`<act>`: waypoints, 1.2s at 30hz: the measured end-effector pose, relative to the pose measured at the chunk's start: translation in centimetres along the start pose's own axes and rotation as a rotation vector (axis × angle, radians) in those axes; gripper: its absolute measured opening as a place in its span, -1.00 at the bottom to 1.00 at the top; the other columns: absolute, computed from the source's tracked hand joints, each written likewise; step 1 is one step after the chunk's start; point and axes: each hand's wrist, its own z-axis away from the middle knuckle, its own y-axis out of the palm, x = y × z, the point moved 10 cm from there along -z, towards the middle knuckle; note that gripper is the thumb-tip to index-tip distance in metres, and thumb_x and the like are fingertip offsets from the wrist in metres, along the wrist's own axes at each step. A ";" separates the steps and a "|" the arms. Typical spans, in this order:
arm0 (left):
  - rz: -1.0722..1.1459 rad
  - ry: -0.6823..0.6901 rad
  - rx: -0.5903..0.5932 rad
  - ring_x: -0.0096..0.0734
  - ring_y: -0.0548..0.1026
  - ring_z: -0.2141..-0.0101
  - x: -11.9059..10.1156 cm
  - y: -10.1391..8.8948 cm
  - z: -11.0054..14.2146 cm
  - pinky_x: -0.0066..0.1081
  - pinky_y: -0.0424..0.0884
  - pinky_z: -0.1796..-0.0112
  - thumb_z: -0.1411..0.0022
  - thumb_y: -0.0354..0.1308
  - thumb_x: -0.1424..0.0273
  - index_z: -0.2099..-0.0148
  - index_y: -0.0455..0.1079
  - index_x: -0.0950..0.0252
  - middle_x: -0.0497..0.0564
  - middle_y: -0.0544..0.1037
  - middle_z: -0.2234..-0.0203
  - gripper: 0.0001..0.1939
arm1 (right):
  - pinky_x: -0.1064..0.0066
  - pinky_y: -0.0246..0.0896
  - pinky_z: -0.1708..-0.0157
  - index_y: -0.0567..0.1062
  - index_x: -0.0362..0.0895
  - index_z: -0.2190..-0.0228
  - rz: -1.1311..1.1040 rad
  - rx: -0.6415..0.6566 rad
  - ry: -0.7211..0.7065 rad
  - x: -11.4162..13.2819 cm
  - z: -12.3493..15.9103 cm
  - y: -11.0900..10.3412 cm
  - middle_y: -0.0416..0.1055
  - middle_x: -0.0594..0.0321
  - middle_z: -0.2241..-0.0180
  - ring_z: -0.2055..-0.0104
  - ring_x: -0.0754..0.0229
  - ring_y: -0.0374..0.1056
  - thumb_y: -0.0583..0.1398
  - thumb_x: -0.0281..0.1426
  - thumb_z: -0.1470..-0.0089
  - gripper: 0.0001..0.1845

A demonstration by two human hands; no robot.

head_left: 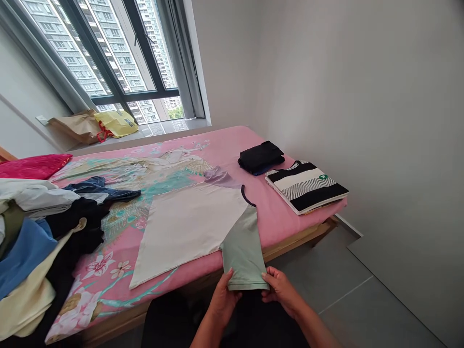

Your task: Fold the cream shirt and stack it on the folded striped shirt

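Left hand and right hand, pinch grip on sage-green sleeve of off-white, dark-collared shirt

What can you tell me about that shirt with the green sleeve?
The shirt has an off-white body, a pale green sleeve, a lilac sleeve and a dark collar. The fabric looks soft and thin. Its body lies spread flat on the bed, collar toward the picture's right; the lilac sleeve is rumpled. The green one reaches past the bed's edge, its cuff held at either corner by the left hand and right hand.
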 end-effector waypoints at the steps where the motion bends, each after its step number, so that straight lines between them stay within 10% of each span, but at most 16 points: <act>1: 0.022 -0.007 0.036 -0.42 0.47 0.37 -0.3 0.5 0.0 -0.45 0.33 0.42 -0.08 0.21 0.21 0.11 0.39 0.33 0.05 0.54 0.28 -0.63 | 0.46 0.34 0.56 0.26 -0.14 0.42 -0.034 0.006 0.011 -0.1 0.0 0.1 0.27 0.39 0.55 0.60 0.39 0.26 0.22 -0.15 0.02 -0.66; 11: -0.033 -0.110 0.060 -0.58 0.29 0.65 0.7 1.2 -1.0 -0.53 0.08 0.62 0.01 0.27 0.29 0.27 0.35 0.37 -0.09 0.42 0.60 -0.70 | 0.45 0.34 0.55 0.25 -0.12 0.42 -0.174 0.007 0.065 -0.7 0.2 -0.4 0.24 0.40 0.51 0.57 0.40 0.23 0.25 -0.20 0.01 -0.68; 17: 0.106 0.100 -0.036 -0.46 0.44 0.42 -0.4 -0.5 0.7 -0.48 0.29 0.44 0.02 0.25 0.37 0.18 0.32 0.31 -0.01 0.50 0.37 -0.68 | 0.46 0.33 0.54 0.28 -0.12 0.44 -0.094 -0.013 0.073 -1.1 0.2 -0.5 0.22 0.41 0.52 0.54 0.38 0.25 0.28 -0.18 0.05 -0.66; 36: -0.064 0.064 -0.109 -0.55 0.42 0.54 1.2 -4.0 0.4 -0.56 0.27 0.57 0.03 0.25 0.09 0.19 0.26 0.29 -0.07 0.43 0.46 -0.54 | 0.36 0.38 0.50 0.37 -0.06 0.35 -0.197 -0.110 0.104 -1.9 0.0 -0.6 0.37 0.38 0.44 0.45 0.27 0.31 0.39 -0.23 0.24 -0.59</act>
